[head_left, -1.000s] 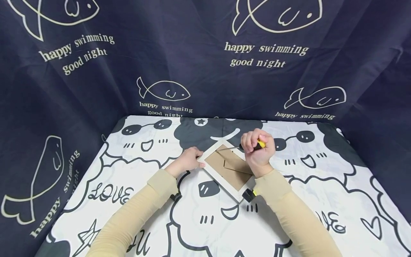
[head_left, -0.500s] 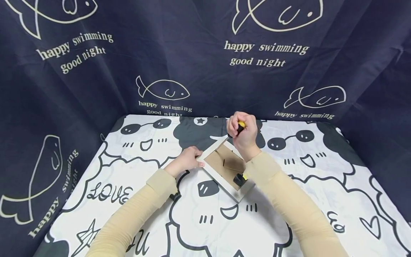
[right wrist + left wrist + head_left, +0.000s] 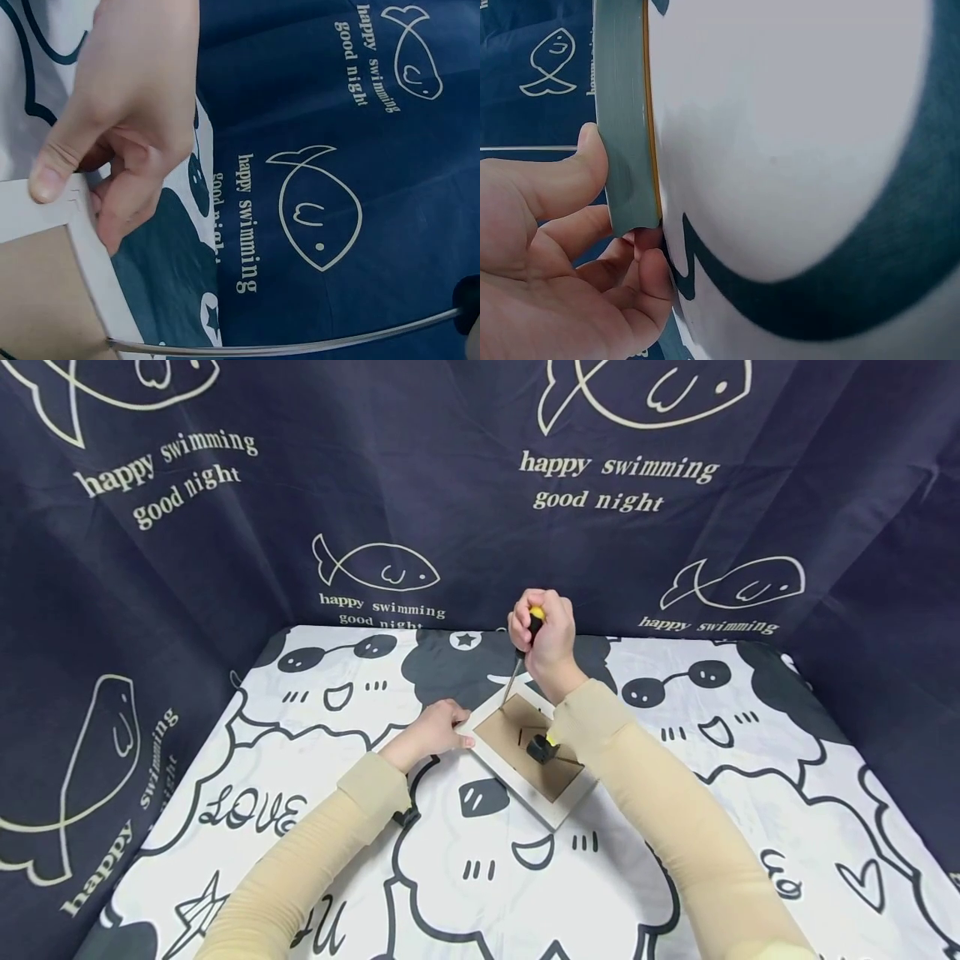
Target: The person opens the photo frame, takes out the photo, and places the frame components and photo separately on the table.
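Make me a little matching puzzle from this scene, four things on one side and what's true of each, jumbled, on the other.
Column one
1. Left hand
2. Right hand
3. Brown board
4. Dark blue curtain

Column two
A. Set inside the white frame
B. Bears the words "happy swimming"
C. Holds the white frame at a corner
D. Grips a yellow-and-black handle

Pairs: 1-C, 2-D, 3-A, 4-B

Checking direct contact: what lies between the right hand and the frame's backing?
In the head view, the screwdriver slants from the right hand to the edge of the backing.
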`<state>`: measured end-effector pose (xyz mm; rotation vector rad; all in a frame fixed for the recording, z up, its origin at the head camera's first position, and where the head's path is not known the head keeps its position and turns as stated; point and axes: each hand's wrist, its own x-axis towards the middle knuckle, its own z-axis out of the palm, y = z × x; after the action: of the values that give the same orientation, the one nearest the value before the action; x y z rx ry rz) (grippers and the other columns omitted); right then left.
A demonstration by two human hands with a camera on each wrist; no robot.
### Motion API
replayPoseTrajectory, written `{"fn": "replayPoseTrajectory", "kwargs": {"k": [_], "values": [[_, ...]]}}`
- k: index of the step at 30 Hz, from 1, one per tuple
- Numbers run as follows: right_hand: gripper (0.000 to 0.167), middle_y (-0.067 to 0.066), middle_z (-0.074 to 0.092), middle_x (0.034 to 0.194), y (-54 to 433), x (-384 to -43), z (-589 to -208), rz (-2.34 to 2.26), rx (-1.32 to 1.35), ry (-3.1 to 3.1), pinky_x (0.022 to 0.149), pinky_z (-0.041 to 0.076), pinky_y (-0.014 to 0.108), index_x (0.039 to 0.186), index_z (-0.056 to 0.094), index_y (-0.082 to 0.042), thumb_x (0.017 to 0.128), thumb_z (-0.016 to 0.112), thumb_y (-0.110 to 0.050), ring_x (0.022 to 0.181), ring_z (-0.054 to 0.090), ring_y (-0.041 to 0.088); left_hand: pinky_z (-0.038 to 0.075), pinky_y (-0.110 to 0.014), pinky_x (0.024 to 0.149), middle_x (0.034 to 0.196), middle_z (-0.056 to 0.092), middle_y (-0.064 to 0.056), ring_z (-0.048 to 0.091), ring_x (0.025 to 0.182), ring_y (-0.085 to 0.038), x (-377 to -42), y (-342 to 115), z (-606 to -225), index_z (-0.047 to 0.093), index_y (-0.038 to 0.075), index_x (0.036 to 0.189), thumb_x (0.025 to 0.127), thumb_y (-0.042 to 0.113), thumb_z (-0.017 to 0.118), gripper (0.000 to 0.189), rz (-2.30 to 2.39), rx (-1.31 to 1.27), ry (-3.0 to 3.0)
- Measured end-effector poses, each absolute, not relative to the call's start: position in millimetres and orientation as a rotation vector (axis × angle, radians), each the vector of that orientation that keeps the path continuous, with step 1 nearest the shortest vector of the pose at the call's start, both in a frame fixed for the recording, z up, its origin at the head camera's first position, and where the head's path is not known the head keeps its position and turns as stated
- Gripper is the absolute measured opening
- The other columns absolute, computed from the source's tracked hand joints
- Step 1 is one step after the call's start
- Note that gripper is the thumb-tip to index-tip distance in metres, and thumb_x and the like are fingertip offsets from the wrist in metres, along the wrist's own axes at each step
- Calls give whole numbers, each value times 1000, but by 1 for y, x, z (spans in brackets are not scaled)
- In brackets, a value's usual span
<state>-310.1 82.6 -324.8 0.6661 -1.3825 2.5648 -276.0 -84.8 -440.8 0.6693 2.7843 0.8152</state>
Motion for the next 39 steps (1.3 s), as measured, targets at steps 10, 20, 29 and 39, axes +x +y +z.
{"fn": "replayPoseTrajectory", "kwargs": {"k": [10,20,29,39], "values": [[38,-2,36,39,62,-326,-317,2559,459,-1539,31,21,18,47,39,-10,85,34,-10,31,28,9,37,-29,72,105,65,-16,46,79,-18,-275,-87,-441,26,13,60,76,17,79,55,815,660,2790],[39,-1,35,38,52,-336,-312,2554,352,-1611,31,23,18,47,40,-9,86,37,-11,31,28,9,43,-32,81,114,64,-17,55,91,-22,-277,-85,-441,54,-1,68,77,18,78,32,790,619,2781],[39,-2,35,38,64,-331,-314,2565,368,-1550,31,21,18,47,38,-10,86,34,-10,31,27,8,41,-40,101,124,59,-21,53,118,-33,-276,-84,-438,59,-3,124,78,18,77,53,833,481,2755],[38,-3,33,37,93,-308,-328,2567,541,-1346,31,15,22,47,37,-11,84,27,-8,32,26,8,41,-40,101,125,57,-23,52,120,-35,-273,-84,-440,56,-5,125,79,19,76,56,861,468,2738]]}}
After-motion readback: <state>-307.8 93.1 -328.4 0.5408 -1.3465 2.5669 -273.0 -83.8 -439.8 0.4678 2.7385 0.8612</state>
